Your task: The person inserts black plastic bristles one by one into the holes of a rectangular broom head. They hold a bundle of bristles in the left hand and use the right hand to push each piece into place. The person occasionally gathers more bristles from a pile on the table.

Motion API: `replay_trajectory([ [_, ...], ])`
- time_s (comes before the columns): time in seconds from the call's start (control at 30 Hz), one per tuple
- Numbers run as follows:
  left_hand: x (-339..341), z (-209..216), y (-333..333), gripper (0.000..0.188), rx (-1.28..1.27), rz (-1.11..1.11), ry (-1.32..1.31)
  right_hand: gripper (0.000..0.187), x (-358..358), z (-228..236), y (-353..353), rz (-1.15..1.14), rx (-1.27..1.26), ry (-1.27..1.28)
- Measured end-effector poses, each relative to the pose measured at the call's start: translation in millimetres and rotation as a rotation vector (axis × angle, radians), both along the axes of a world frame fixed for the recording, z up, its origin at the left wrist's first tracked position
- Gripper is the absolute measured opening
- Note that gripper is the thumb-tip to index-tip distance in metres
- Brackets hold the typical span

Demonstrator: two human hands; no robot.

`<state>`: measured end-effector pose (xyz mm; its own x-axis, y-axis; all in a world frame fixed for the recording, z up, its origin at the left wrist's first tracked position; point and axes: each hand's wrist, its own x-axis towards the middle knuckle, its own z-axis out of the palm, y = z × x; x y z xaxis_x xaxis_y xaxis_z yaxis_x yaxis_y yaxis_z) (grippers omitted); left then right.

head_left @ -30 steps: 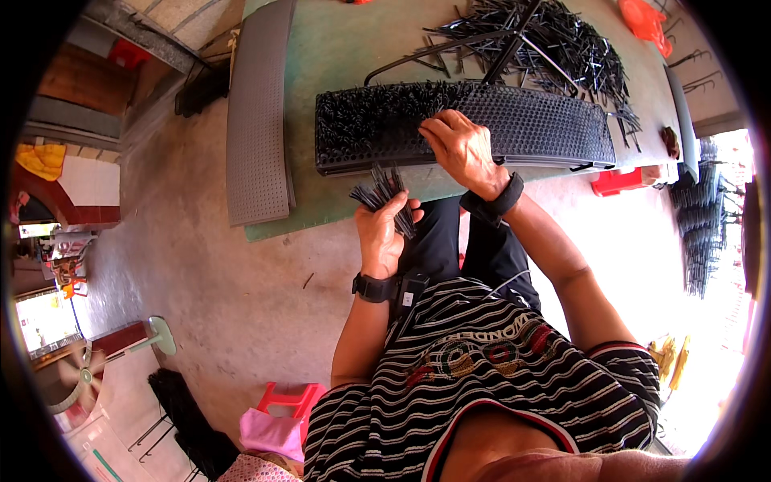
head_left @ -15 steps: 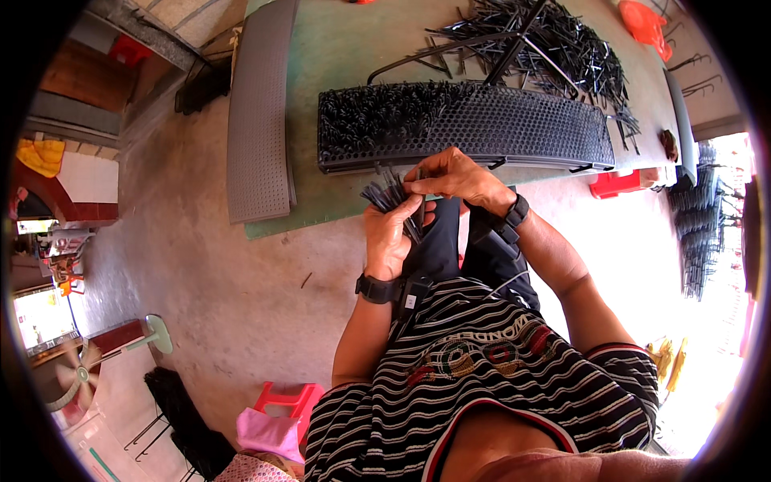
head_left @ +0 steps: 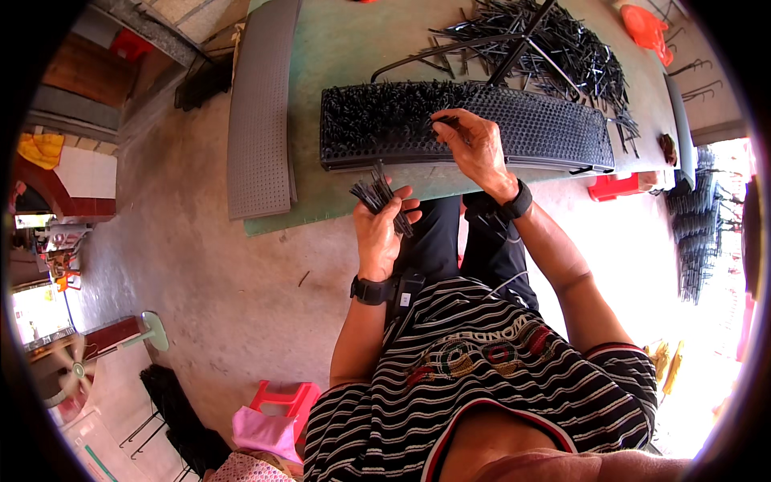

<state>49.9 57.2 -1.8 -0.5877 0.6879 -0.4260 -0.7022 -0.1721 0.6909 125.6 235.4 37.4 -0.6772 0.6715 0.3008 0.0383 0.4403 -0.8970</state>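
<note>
My left hand (head_left: 381, 229) is closed round a bundle of thin black strips (head_left: 372, 193), just off the table's near edge. Over the long black perforated panel (head_left: 546, 128), my right hand (head_left: 475, 149) pinches a black strip (head_left: 446, 120) between thumb and fingers, though the fingers hide part of it. Black strips crowd the left part of the panel (head_left: 373, 120), standing up densely from its holes. Toward the right the holes are bare. The panel lies along the near side of the green table (head_left: 333, 40).
A large heap of loose black strips (head_left: 554, 60) lies behind the panel, with a black metal frame (head_left: 514, 48) across it. Grey perforated sheets (head_left: 261, 120) lie at the table's left end. A red bag (head_left: 645, 30) is at the far right; a pink stool (head_left: 301, 402) stands behind me at left.
My right hand has left the bundle and moved forward over the panel with a strip. My left hand has shifted slightly left with its bundle.
</note>
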Motion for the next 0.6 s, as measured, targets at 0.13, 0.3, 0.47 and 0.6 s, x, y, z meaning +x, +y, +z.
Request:
replay_trajectory([
  [0.13,-2.9,-2.4,-1.3,0.025,-0.015,0.031,-0.015,0.015,-1.6,0.1,8.2,0.063,0.011,-0.071],
  [0.3,-4.7,-0.7,-2.1,0.021,-0.028,0.060,-0.058,0.016,-5.4,2.5,10.7,0.086,0.003,-0.138],
  [0.47,-4.9,3.5,-0.3,0.020,-0.065,0.072,-0.106,0.013,-7.1,-7.5,8.2,0.092,0.071,-0.025],
  [0.6,-5.5,5.2,-0.6,0.019,-0.070,0.063,-0.090,0.014,-10.2,-5.8,5.6,0.125,0.286,-0.072],
])
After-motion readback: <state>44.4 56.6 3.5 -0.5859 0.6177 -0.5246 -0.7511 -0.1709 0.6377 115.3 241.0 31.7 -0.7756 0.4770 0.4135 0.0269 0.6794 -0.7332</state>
